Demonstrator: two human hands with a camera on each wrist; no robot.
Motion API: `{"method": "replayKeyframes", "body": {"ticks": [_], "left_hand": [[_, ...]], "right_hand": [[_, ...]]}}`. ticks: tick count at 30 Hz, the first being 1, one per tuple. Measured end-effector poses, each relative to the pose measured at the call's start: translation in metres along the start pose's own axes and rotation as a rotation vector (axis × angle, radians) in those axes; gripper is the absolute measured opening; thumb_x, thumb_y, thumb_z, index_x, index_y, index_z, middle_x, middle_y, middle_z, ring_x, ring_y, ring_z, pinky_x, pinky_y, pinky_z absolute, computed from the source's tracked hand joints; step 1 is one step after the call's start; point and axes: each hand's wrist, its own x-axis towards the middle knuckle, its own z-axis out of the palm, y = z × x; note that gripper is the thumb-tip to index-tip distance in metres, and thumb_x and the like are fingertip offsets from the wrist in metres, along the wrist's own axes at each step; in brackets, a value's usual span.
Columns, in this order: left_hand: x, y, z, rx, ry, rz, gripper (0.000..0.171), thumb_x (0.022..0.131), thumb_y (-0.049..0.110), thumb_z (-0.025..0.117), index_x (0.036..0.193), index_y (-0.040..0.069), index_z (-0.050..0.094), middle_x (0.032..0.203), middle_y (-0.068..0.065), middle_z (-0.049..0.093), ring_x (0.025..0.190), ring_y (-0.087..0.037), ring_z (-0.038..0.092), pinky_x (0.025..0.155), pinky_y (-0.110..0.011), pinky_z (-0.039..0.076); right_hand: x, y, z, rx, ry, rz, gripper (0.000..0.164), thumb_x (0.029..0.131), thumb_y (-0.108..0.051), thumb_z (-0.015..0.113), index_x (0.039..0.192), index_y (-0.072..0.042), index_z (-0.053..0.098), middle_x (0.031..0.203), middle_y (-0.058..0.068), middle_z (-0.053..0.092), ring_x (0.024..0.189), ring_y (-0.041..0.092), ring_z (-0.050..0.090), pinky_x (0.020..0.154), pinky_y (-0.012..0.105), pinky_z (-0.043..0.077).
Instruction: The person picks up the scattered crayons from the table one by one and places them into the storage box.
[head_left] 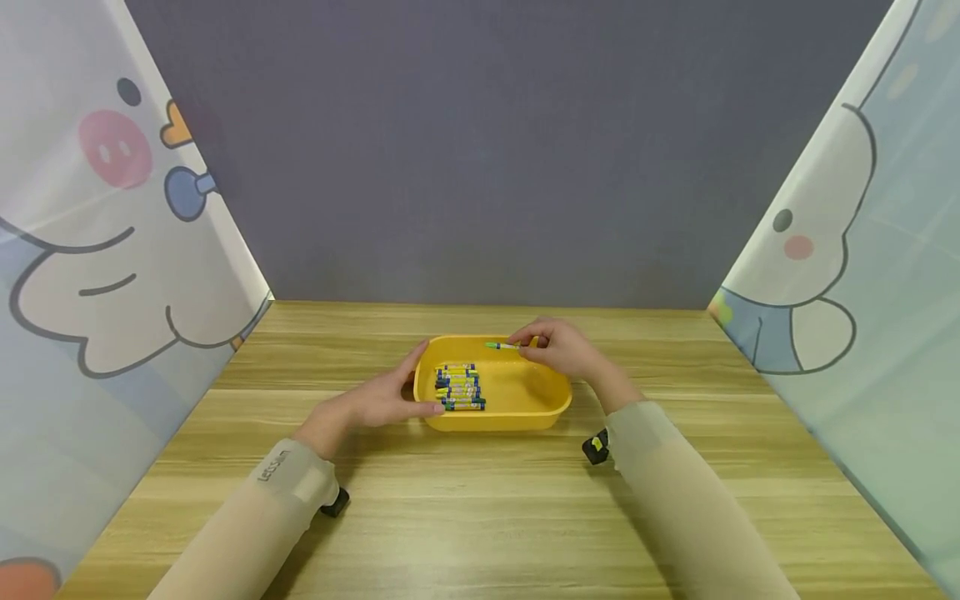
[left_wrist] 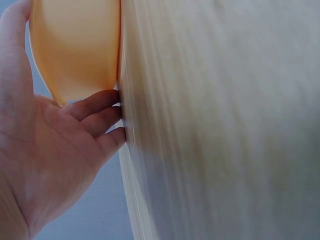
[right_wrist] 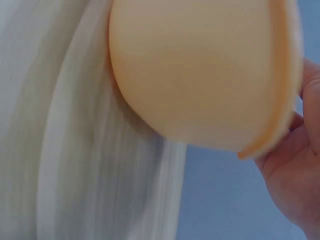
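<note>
A yellow plastic tub (head_left: 517, 423) stands on the table. My left hand (head_left: 375, 402) holds its left end, the thumb over the front rim and the fingers along the outer side. In the left wrist view the fingers of that hand (left_wrist: 65, 145) touch the tub's wall (left_wrist: 77, 50). My right hand (head_left: 558, 346) pinches a green-tipped crayon (head_left: 501, 345) over the tub's back part. Several crayons (head_left: 461, 387) with yellow and blue wrappers lie in a stacked row at the tub's left. The right wrist view shows the tub (right_wrist: 195, 75) hiding the fingertips of the right hand (right_wrist: 295, 165).
The wood-grain table (head_left: 465, 508) runs back to a dark grey panel (head_left: 487, 158). Cartoon-printed cloths hang at the left (head_left: 112, 208) and right (head_left: 847, 250). Black wrist devices sit under both sleeves.
</note>
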Motion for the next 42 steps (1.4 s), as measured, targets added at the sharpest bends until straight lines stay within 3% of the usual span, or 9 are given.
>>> {"method": "replayKeyframes", "body": {"ticks": [14,20,28,42], "left_hand": [[-0.001,-0.003,0.002,-0.003,-0.004,-0.015,0.132,0.091,0.068,0.082,0.178,0.029,-0.009,0.169,-0.019,0.049,0.153,-0.035,0.051,0.131,-0.060,0.034],[-0.002,-0.005,-0.001,0.000,0.007,-0.005,0.131,0.092,0.067,0.081,0.178,0.027,-0.009,0.170,-0.020,0.048,0.153,-0.036,0.051,0.130,-0.061,0.035],[-0.003,-0.003,-0.001,0.016,0.009,-0.002,0.131,0.091,0.068,0.081,0.178,0.027,-0.008,0.166,-0.019,0.053,0.151,-0.036,0.053,0.129,-0.061,0.036],[0.000,-0.003,0.000,0.035,0.011,-0.012,0.130,0.091,0.070,0.080,0.178,0.030,-0.007,0.169,-0.020,0.049,0.153,-0.037,0.051,0.129,-0.063,0.035]], "right_hand": [[0.014,0.008,0.026,0.014,-0.014,-0.016,0.022,0.105,-0.011,0.074,0.125,-0.016,0.084,0.114,0.006,0.070,0.087,0.019,0.052,0.078,0.032,0.047],[0.017,0.004,0.030,-0.129,-0.057,-0.012,0.021,0.107,-0.015,0.072,0.122,-0.022,0.084,0.118,0.002,0.070,0.090,0.017,0.058,0.085,0.036,0.052],[0.018,0.001,0.034,-0.320,-0.091,-0.011,0.024,0.104,-0.014,0.069,0.119,-0.026,0.084,0.111,-0.001,0.068,0.090,0.016,0.058,0.089,0.040,0.052],[0.017,-0.002,0.037,-0.500,-0.167,-0.015,0.022,0.107,-0.020,0.071,0.122,-0.031,0.083,0.117,-0.007,0.075,0.100,0.012,0.067,0.094,0.039,0.057]]}}
